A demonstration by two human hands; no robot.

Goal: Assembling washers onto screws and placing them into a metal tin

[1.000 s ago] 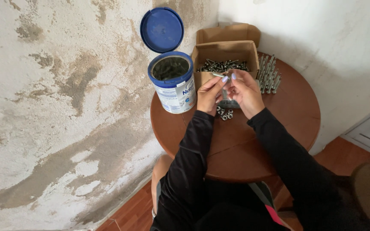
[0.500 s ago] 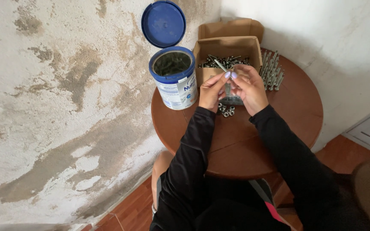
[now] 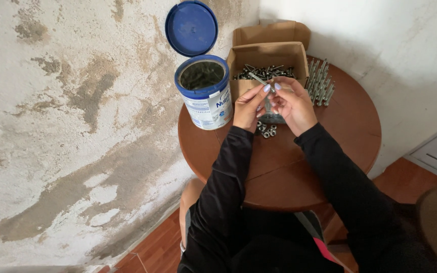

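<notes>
Hands meet at upper centre of the frame, above a round wooden table [image 3: 330, 151]. Left hand [image 3: 248, 108] has thumb and fingertips pinched on a bolt [image 3: 259, 79], which slants up and to the left from the grip. Right hand [image 3: 293, 103] touches the left, fingers curled together near the bolt's lower end; whether they clamp the bolt or a nut on it cannot be told. Both arms wear black sleeves.

Just above the hands stands an open cardboard box [image 3: 269, 53], flaps up, with a heap of dark bolts inside. Right of the box, a cluster of upright bolts [image 3: 320, 83] stands on the table. Below the hands, loose nuts [image 3: 266, 131] lie on the table top, partly hidden by the hands.

Left of the hands, at the table's edge, stands a tin [image 3: 206, 98] with a blue rim; its blue lid [image 3: 191, 28] is hinged open and tilted back against the stained wall [image 3: 67, 126].
</notes>
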